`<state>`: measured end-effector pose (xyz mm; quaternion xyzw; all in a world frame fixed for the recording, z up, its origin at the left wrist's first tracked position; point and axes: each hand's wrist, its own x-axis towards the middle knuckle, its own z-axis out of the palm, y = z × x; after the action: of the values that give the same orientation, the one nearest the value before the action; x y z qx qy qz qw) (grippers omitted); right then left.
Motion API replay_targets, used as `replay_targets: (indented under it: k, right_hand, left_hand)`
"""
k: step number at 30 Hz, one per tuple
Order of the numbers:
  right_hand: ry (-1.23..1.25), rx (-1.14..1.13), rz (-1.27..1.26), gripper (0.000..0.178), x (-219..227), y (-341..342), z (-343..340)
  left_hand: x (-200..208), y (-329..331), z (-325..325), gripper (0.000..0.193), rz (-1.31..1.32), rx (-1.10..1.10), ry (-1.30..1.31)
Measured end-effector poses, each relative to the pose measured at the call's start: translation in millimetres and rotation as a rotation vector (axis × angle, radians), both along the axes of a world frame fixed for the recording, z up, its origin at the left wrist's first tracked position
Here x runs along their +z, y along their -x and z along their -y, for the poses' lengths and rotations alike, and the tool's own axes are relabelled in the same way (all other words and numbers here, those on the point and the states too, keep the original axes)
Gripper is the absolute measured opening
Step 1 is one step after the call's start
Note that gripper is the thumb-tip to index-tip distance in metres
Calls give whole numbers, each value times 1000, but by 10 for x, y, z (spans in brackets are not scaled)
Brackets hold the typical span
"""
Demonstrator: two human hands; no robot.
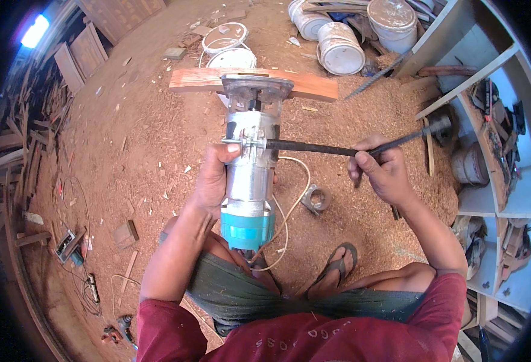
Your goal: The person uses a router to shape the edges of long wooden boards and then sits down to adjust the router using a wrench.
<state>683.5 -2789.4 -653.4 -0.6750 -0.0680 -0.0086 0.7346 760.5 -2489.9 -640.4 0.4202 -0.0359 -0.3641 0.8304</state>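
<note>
The left hand (212, 178) grips the trim router (250, 166) as the right hand (388, 172) pinches a black rod-like wrench (313, 147) already at its clamp screw (254, 143), tightness unclear.

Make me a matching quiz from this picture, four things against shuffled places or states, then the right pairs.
Things:
1. Left hand
2. Right hand
3. Wooden strip
4. Power cord

Places or states:
A. Pale and looping
B. Holding the dark rod
C. At the far end of the power tool
D. Gripping the silver body

Pairs: 1-D, 2-B, 3-C, 4-A
</note>
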Motion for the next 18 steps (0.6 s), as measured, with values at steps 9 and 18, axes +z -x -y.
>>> replay_targets:
  k: [9,18]
  right_hand:
    - [1229,-166,1378,15,-53,-200,294]
    - [936,-46,1107,33,-76,-113,452]
  left_hand:
    - [-38,25,17,59,-76,-68,50]
    - [56,70,39,61,-76,-33,55]
